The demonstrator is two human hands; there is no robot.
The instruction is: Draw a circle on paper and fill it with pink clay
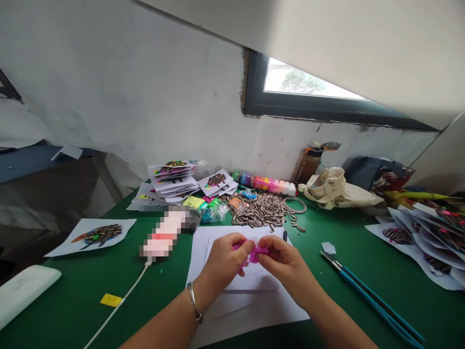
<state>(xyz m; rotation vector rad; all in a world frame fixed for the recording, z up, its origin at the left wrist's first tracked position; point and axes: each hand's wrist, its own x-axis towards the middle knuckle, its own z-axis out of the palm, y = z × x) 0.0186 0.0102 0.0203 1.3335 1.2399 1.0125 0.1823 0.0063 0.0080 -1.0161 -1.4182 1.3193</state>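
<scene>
Packet (258, 252) looks magenta, crinkled and partly see-through.

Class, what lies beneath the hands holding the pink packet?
White paper on the green table. The left hand, right hand and pink packet cover part of it; anything there is hidden.

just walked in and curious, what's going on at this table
A person is sitting or standing at a green table; their left grip and right grip pinch a small, pink, plastic-wrapped bundle between them, above white paper. Beyond the paper lies a heap of striped seeds, and a stack of decorated sheets stands behind to the left. A blue-handled tool lies to the right.
</scene>
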